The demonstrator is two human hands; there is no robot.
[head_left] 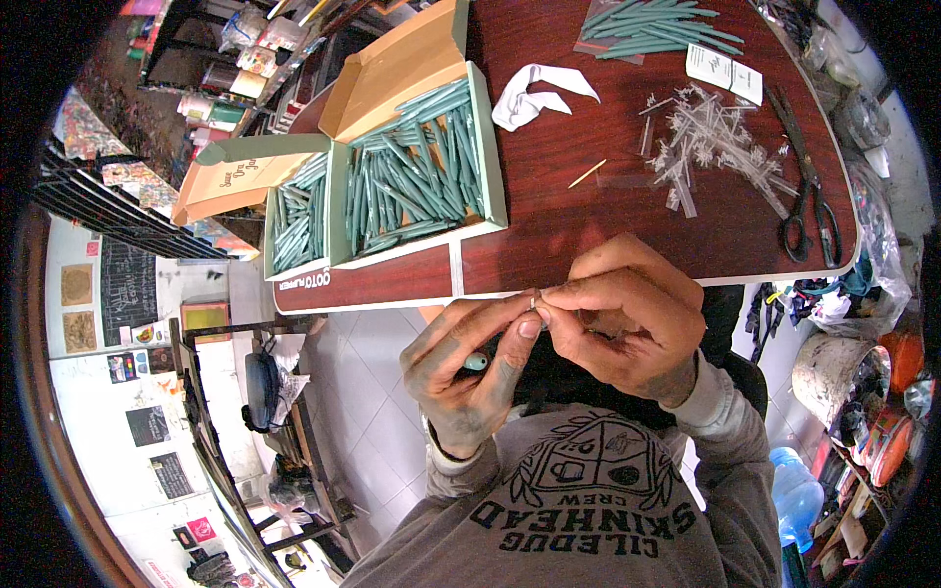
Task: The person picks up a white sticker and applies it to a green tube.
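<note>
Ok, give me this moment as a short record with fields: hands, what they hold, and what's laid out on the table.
left hand: closed around a teal pen barrel, fingertips meeting the right hand
right hand: pinching a small part at the barrel's tip; part too small to tell
table: dark red wood
boxes: two open cardboard boxes of teal barrels, left side
loose barrels: pile at far edge
clear plastic parts: heap, right of centre
scissors: black, right edge

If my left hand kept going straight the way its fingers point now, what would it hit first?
The left hand points right, toward the right hand; their fingertips already meet around a small piece. So it would press into the right hand's fingers first, though depth is hard to judge.
</note>
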